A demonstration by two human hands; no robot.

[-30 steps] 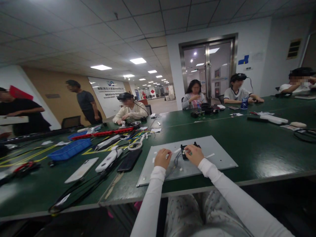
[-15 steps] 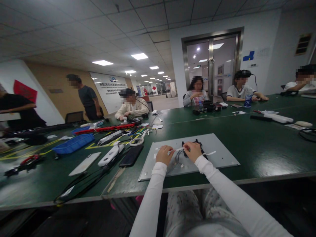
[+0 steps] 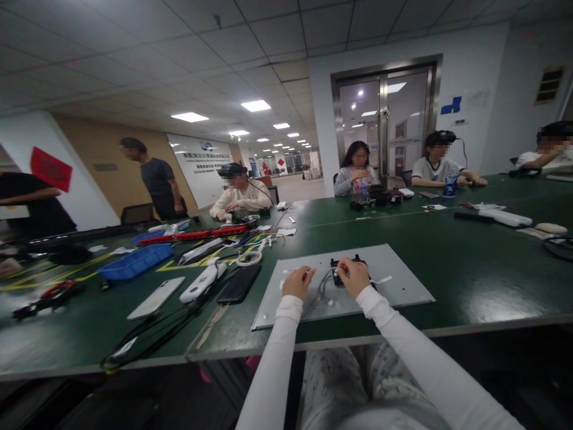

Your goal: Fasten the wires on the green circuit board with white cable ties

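Blue tray (image 3: 136, 269) beyond white phone (image 3: 156, 297); white device (image 3: 201, 284) between white phone and black phone (image 3: 239, 285).

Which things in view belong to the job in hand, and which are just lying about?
Seemingly in the job: panel; black part; grey cables between left hand and right hand.

Apparently lying about: blue bin; white phone; black phone; white ring.

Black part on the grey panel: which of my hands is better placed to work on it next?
Probably your right hand: it is at the black part, partly covering it. Your left hand is farther off, over the grey panel to the part's left.
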